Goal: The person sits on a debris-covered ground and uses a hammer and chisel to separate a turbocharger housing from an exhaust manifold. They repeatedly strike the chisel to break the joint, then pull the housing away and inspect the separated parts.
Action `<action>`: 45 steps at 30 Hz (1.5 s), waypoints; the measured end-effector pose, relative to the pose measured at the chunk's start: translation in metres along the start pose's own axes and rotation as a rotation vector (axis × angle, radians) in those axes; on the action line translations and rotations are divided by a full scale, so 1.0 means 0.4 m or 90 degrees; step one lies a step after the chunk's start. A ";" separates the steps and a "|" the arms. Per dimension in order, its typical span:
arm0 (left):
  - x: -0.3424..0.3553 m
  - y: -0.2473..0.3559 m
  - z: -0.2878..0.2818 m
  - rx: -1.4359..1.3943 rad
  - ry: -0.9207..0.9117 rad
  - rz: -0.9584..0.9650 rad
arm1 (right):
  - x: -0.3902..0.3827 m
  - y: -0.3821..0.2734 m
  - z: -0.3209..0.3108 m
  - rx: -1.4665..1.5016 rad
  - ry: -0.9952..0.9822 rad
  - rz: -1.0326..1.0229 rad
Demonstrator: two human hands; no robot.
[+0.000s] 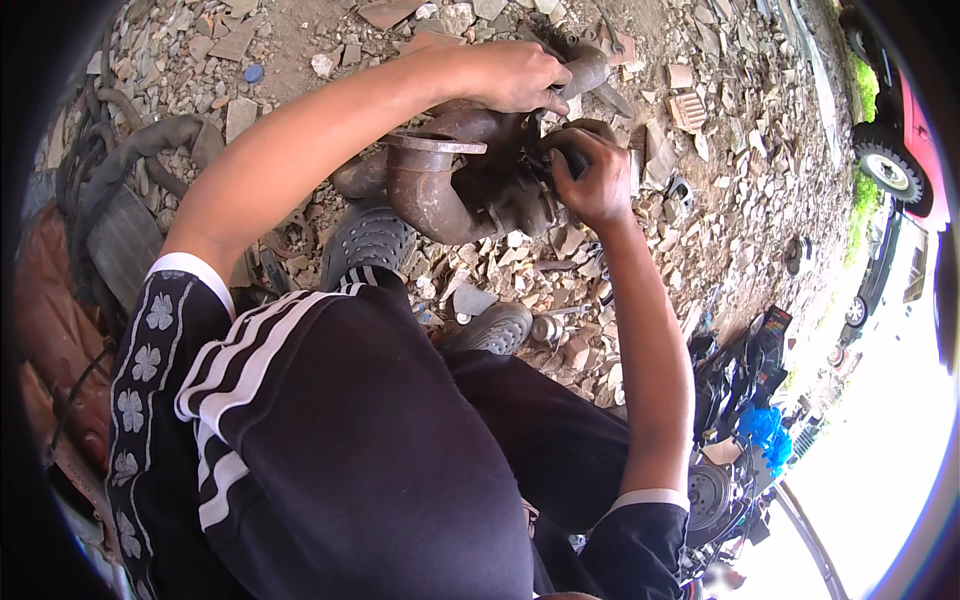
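A rusty, bent metal pipe assembly (420,190) with a flat flange lies on the rubble in front of me. My left hand (520,78) rests over its top, fingers bent and pinched near a joint; what they grip is hidden. At the right of the assembly, my right hand (590,175) is curled closed around a dark part or tool against the metal, too shadowed to make out. Just beyond my left hand are a spanner-like tool (610,35) and a flat metal piece (608,98). My grey perforated clogs (365,245) show below the pipes.
Broken tiles and stones cover the ground. Hoses (185,140) and a brown sheet (55,320) lie at left. Dark scrap, a blue plastic bag (768,435) and a metal wheel (712,495) are at lower right. A red vehicle (915,140) and a dark car (880,270) stand far right.
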State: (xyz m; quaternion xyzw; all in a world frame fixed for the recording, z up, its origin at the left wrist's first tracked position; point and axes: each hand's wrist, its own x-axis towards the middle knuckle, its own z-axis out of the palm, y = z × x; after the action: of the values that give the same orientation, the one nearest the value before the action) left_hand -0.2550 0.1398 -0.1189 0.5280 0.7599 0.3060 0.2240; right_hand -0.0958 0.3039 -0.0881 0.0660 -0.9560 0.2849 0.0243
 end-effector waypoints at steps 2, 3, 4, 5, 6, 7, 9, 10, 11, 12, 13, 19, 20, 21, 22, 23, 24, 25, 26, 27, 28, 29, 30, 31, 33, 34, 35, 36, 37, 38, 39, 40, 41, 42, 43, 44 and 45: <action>0.006 -0.002 0.005 -0.002 -0.009 -0.015 | -0.001 -0.009 0.006 -0.010 0.003 -0.025; 0.010 -0.004 0.006 -0.017 -0.008 -0.020 | 0.002 -0.013 0.001 0.004 0.003 -0.008; 0.014 -0.004 0.006 -0.018 -0.008 -0.015 | 0.001 -0.013 -0.002 0.009 0.005 -0.011; 0.017 -0.007 0.005 -0.020 -0.009 -0.010 | 0.002 -0.013 -0.004 0.013 0.008 -0.013; 0.018 -0.009 0.004 -0.021 -0.009 -0.004 | 0.002 -0.012 -0.005 0.018 0.011 -0.015; 0.012 -0.010 0.006 -0.034 0.012 0.007 | -0.002 -0.006 -0.002 0.022 0.007 -0.009; 0.011 -0.011 0.004 -0.051 -0.008 -0.015 | -0.001 0.002 0.003 0.009 0.014 -0.022; 0.014 -0.010 -0.001 -0.059 -0.017 -0.025 | 0.001 0.007 0.005 0.001 0.018 -0.028; 0.013 -0.001 -0.009 -0.073 -0.027 -0.043 | -0.001 0.013 0.005 -0.018 0.012 -0.035; 0.016 -0.003 0.001 -0.077 -0.006 -0.037 | -0.005 0.012 0.004 -0.024 0.010 -0.034; 0.014 -0.005 0.006 -0.078 0.014 -0.034 | -0.002 0.001 0.006 -0.026 0.009 -0.036; 0.020 0.002 0.000 -0.104 -0.027 -0.092 | -0.013 -0.015 0.022 -0.073 0.035 -0.031; 0.018 0.001 0.002 -0.108 -0.023 -0.090 | -0.012 -0.021 0.021 -0.085 0.040 -0.029; 0.019 -0.001 0.001 -0.111 -0.044 -0.107 | -0.010 -0.022 0.021 -0.080 0.038 -0.026; 0.018 0.010 -0.017 -0.110 -0.070 -0.128 | -0.008 -0.019 0.023 -0.067 0.040 -0.021; 0.018 0.018 -0.028 -0.108 -0.097 -0.149 | -0.007 -0.018 0.024 -0.054 0.042 -0.016; 0.020 0.015 -0.017 -0.103 -0.070 -0.117 | -0.009 -0.019 0.023 -0.047 0.024 0.020; 0.016 0.013 -0.011 -0.098 -0.037 -0.083 | -0.007 -0.024 0.022 -0.046 0.005 0.052; 0.013 0.009 -0.008 -0.094 -0.005 -0.049 | -0.005 -0.029 0.020 -0.045 -0.013 0.084; 0.015 0.005 -0.009 -0.096 -0.044 -0.079 | -0.004 -0.033 0.018 -0.083 -0.021 0.078; 0.013 0.003 -0.006 -0.106 -0.031 -0.079 | -0.001 -0.036 0.014 -0.069 -0.021 0.067; 0.009 0.001 -0.002 -0.116 -0.018 -0.078 | 0.002 -0.039 0.010 -0.055 -0.021 0.056; 0.007 0.000 0.001 -0.126 -0.005 -0.078 | 0.004 -0.040 0.008 -0.041 -0.021 0.046; 0.008 -0.004 0.005 -0.122 -0.001 -0.070 | 0.005 -0.030 0.003 -0.047 -0.020 0.015; 0.010 -0.011 0.011 -0.112 0.007 -0.056 | -0.005 -0.011 0.021 -0.065 0.005 0.001; 0.011 -0.006 0.006 -0.106 -0.011 -0.067 | -0.006 -0.014 0.029 -0.072 0.018 -0.004; 0.015 -0.001 -0.001 -0.100 -0.030 -0.077 | -0.007 -0.018 0.024 -0.076 0.026 -0.004; 0.016 0.004 -0.006 -0.093 -0.048 -0.088 | -0.006 -0.020 0.025 -0.045 0.008 0.055; 0.015 0.002 -0.004 -0.096 -0.046 -0.082 | -0.006 -0.022 0.026 -0.014 -0.010 0.113; 0.015 -0.002 -0.004 -0.098 -0.045 -0.076 | -0.006 -0.024 0.027 0.017 -0.027 0.171; 0.014 -0.005 -0.002 -0.100 -0.043 -0.069 | -0.005 -0.025 0.029 -0.006 -0.029 0.166; 0.013 -0.004 -0.001 -0.099 -0.041 -0.067 | -0.002 -0.023 0.032 -0.029 -0.030 0.160; 0.012 -0.004 -0.001 -0.099 -0.038 -0.066 | 0.000 -0.023 0.033 -0.053 -0.030 0.155; 0.012 -0.003 -0.001 -0.098 -0.036 -0.064 | -0.001 -0.027 0.030 -0.058 -0.026 0.139; 0.010 -0.004 -0.001 -0.097 -0.036 -0.066 | -0.001 -0.034 0.026 -0.063 -0.022 0.123; 0.009 -0.005 -0.002 -0.097 -0.036 -0.068 | -0.002 -0.038 0.024 -0.067 -0.018 0.107; 0.008 -0.006 -0.003 -0.096 -0.037 -0.070 | -0.002 -0.031 0.027 -0.086 0.002 0.053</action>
State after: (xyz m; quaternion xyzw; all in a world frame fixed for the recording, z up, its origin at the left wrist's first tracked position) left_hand -0.2584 0.1420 -0.1197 0.4754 0.7557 0.3343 0.3018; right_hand -0.0935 0.2877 -0.0905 0.0236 -0.9749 0.2208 0.0186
